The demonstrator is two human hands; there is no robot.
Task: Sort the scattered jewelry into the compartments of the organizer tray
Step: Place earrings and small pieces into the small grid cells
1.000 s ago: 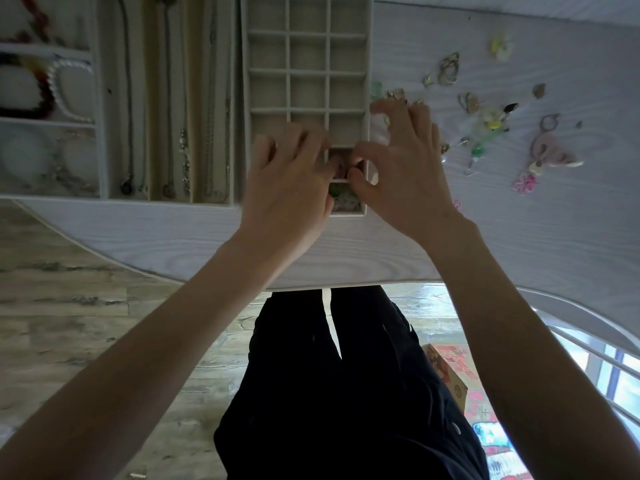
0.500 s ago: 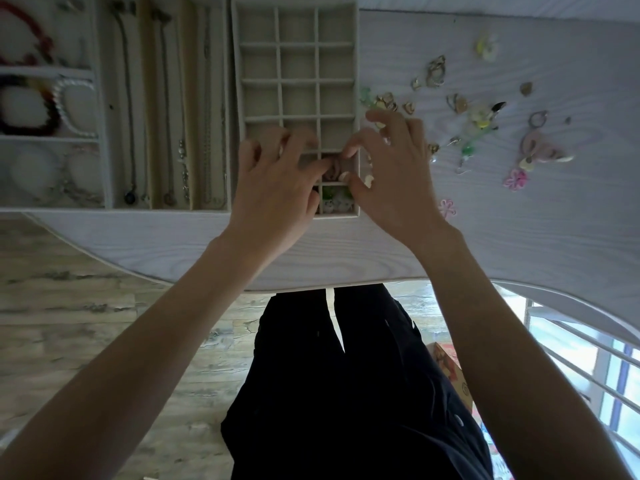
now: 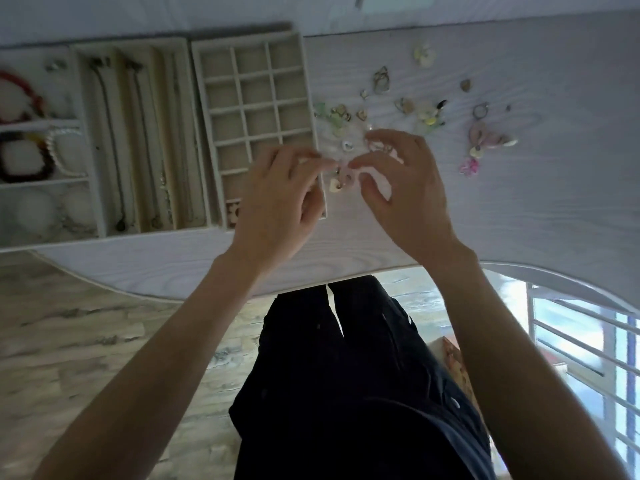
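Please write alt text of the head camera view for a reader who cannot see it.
A person's left hand and right hand reach with curled fingers toward small jewelry scattered on a pale table, just right of a gridded organizer tray. More trays to the left hold necklaces and bracelets.

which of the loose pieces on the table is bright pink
The small bright pink flower piece, lying alone at the near right edge of the scatter, below the pale pink butterfly-shaped piece. The others look white, yellow, green or metallic.
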